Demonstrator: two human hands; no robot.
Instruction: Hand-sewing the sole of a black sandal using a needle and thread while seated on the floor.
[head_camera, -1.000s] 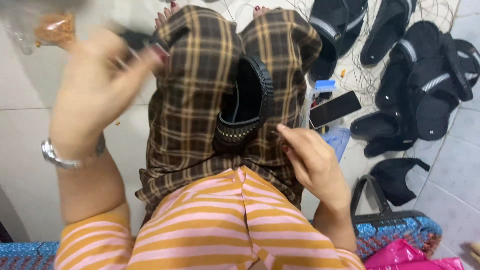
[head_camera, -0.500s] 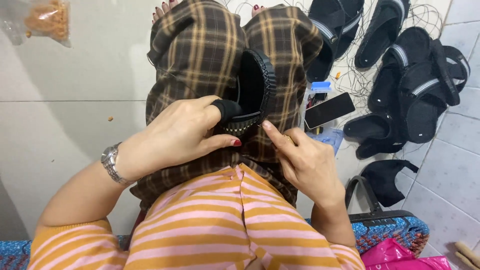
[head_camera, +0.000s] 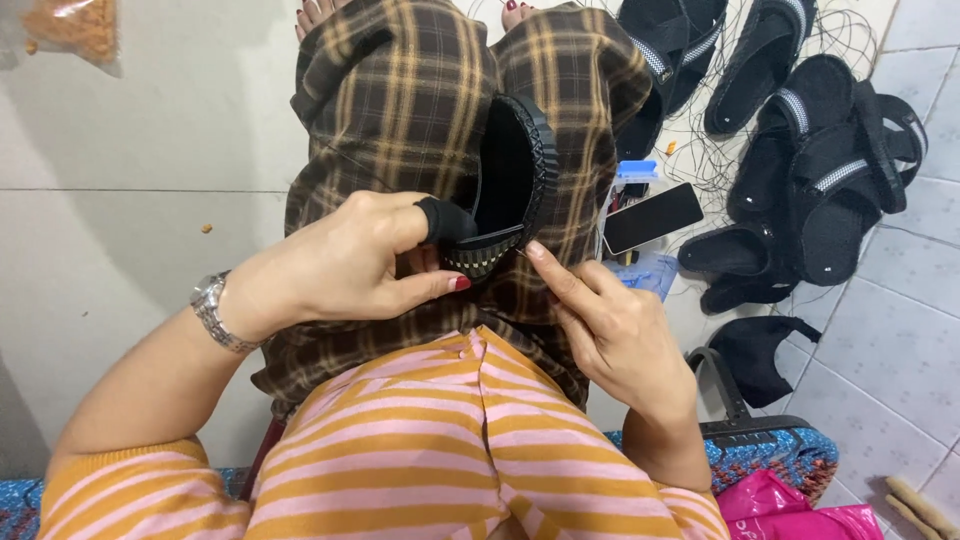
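Note:
A black sandal sole with a ribbed edge stands on its side between my knees, on brown plaid trousers. My left hand, with a black finger guard on the index finger and a silver watch at the wrist, grips the sole's near end. My right hand touches that same end with its fingertips pinched together; whether it pinches a needle or thread is too small to tell.
Several black sandals lie on the tiled floor at the right among loose thread. A dark phone and a small blue box lie beside my right knee. A pink bag sits at bottom right, and an orange-filled bag at top left.
My left hand came down from the upper left and took hold of the sole's near end. My right hand stayed at the sole's near end.

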